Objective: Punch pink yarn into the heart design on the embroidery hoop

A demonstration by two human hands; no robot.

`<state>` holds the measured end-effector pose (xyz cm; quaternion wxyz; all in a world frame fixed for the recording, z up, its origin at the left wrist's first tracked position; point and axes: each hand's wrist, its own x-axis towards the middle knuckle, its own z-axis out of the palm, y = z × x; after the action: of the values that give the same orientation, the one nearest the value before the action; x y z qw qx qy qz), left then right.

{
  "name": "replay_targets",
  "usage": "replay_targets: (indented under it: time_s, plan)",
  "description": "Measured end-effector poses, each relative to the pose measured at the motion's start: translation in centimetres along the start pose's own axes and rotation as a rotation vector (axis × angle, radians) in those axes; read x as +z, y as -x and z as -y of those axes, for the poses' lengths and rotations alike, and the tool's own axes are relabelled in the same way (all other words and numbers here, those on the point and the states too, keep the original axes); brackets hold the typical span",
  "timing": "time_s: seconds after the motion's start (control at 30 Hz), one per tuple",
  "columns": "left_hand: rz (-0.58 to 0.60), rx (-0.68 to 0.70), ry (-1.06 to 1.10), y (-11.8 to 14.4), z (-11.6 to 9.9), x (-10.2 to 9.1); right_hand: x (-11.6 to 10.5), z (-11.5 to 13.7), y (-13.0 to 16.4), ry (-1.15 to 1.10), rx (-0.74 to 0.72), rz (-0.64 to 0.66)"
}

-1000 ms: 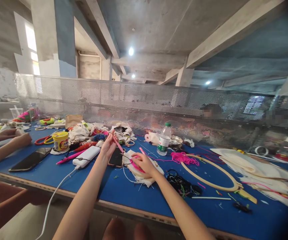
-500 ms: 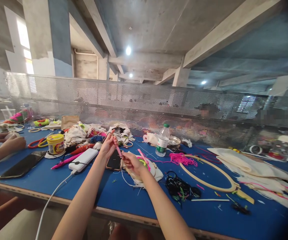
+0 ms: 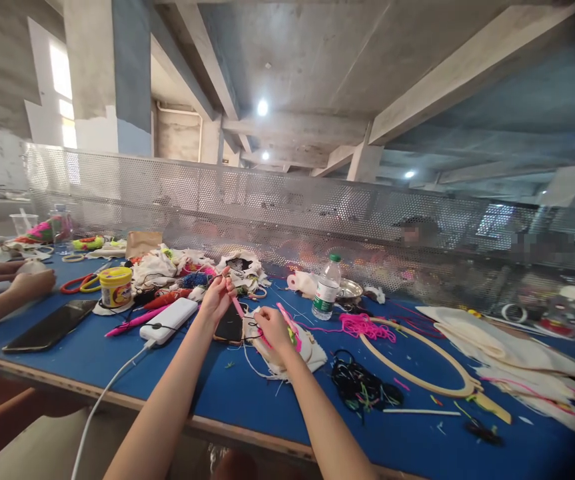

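The left hand (image 3: 220, 300) is closed around a slim pink pen-shaped tool (image 3: 238, 306), whose long axis slopes from those fingers down towards the right hand (image 3: 272, 328). The right hand, fingertips drawn together on a thin black thread (image 3: 250, 318), is just beside the tool's lower end, to its right; of the two it is the nearer to that end. Below the right hand lies a white cloth piece with pink and green stitching (image 3: 314, 353), on the blue tabletop (image 3: 247, 397). Containers noted: a yellow-topped plastic tub (image 3: 116, 287), contents not visible; a clear plastic bottle with green cap (image 3: 326, 290), fill level not determinable; beside it, a shiny silver metal bowl (image 3: 351, 289), contents indistinct; at far left, a clear plastic cup (image 3: 21, 225) with a pale straw (image 3: 24, 215) standing in it.
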<state>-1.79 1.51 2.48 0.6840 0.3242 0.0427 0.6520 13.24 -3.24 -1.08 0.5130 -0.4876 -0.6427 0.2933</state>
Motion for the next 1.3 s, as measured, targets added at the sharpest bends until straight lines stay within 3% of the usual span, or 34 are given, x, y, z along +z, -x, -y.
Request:
replay_targets:
  time_s: [0.1,0.2,0.7,0.83,0.97,1.03,1.13,1.3]
  plan:
    - [0.001,0.009,-0.016,-0.1,0.1,-0.1,-0.1,0.2,0.4,0.343,-0.065,-0.093]
    - [0.016,0.013,-0.029,-0.2,0.1,-0.2,0.0,0.3,0.6,0.516,-0.063,-0.079]
    - [0.029,-0.006,-0.018,0.2,-0.4,0.3,-0.4,-0.5,0.3,0.699,0.045,-0.055]
    - [0.082,-0.039,-0.058,0.2,-0.2,0.3,-0.4,-0.1,0.4,0.448,0.102,-0.060]
    - [0.094,-0.064,-0.125,0.3,0.0,0.4,-0.1,0.8,0.3,-0.046,0.214,0.135]
    - [0.096,-0.065,-0.160,0.3,0.1,0.4,0.1,1.2,0.3,-0.190,0.234,0.209]
    - [0.121,-0.053,-0.211,0.3,0.2,0.3,0.4,1.4,0.5,-0.285,0.218,0.292]
    - [0.120,-0.059,-0.226,0.2,0.4,0.2,1.3,1.1,1.1,-0.279,0.208,0.550]
